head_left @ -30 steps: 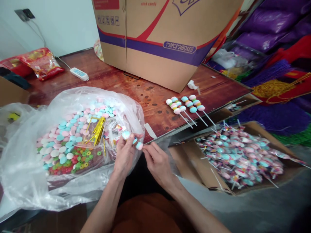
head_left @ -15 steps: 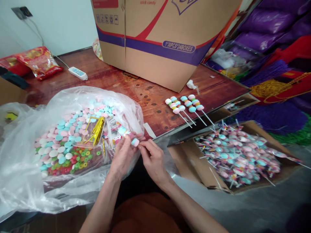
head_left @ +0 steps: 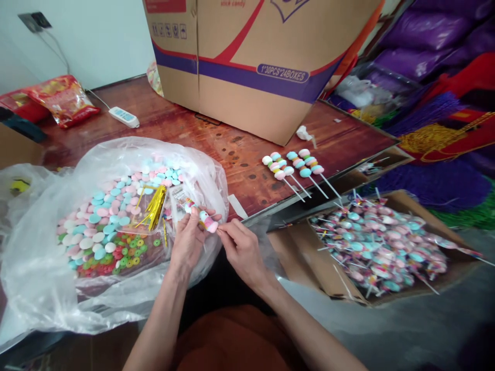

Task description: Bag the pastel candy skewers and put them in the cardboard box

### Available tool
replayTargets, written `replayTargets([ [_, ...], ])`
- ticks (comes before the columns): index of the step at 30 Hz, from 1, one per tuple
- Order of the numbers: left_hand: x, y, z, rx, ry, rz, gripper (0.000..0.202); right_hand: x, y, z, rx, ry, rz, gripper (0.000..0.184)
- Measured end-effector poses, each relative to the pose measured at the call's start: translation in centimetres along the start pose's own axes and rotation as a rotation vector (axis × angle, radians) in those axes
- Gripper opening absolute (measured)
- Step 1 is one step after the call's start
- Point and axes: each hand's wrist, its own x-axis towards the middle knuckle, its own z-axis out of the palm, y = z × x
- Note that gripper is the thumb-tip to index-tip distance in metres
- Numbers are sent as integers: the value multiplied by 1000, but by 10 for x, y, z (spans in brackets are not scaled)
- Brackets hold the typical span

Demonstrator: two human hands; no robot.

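Note:
Between my hands, over the bag's near right edge, is a candy skewer point(head_left: 209, 223) with pink, white and blue pieces, in what looks like a clear printed wrapper. My left hand point(head_left: 188, 238) is closed around its upper part, with coloured print showing above the fingers. My right hand point(head_left: 243, 246) pinches at the candy's lower end; its stick is hidden by the fingers. Left of my hands, gold twist ties point(head_left: 156, 207) lie beside printed wrappers point(head_left: 177, 200). Loose pastel candies point(head_left: 103, 212) and gummy rings point(head_left: 133, 253) are spread on the clear plastic bag point(head_left: 42, 288).
Several unwrapped candy skewers point(head_left: 304, 166) lie at the table's right edge. Below stands an open carton point(head_left: 296, 255) full of wrapped candy sticks point(head_left: 381, 245). A large cardboard box point(head_left: 247, 98) stands at the back, with a white power strip point(head_left: 124, 117) and red packet point(head_left: 64, 100) to its left.
The candy skewer has tilted and more of it shows, with printed wrapper around it. My left hand has shifted slightly left; the right still pinches the lower end.

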Motion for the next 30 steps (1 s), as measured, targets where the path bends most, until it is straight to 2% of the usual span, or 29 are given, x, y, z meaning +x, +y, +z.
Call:
replayTargets([
  [4,1,2,-2,18,-19,-21,33,-3,2,0,-108,9,-20,25],
  [8,-5,-9,7,-12,-5,25,29,-2,-3,13,-138,60,-16,27],
  [11,-7,-14,9,-39,8,35,32,0,-7,20,-93,86,-24,27],
  [14,-3,-10,3,-73,20,45,31,-1,-9,13,26,14,-3,26],
  [18,0,-2,-3,-85,12,40,30,-7,-5,-8,194,-121,209,22],
  [21,-6,-3,2,-80,-51,-3,32,-12,-1,-13,322,-232,352,28],
  [26,-16,-11,9,-57,-77,-38,32,-16,-3,2,388,-162,336,28],
  [30,-19,-12,9,-30,-57,5,29,-12,-9,14,391,-86,307,26],
])
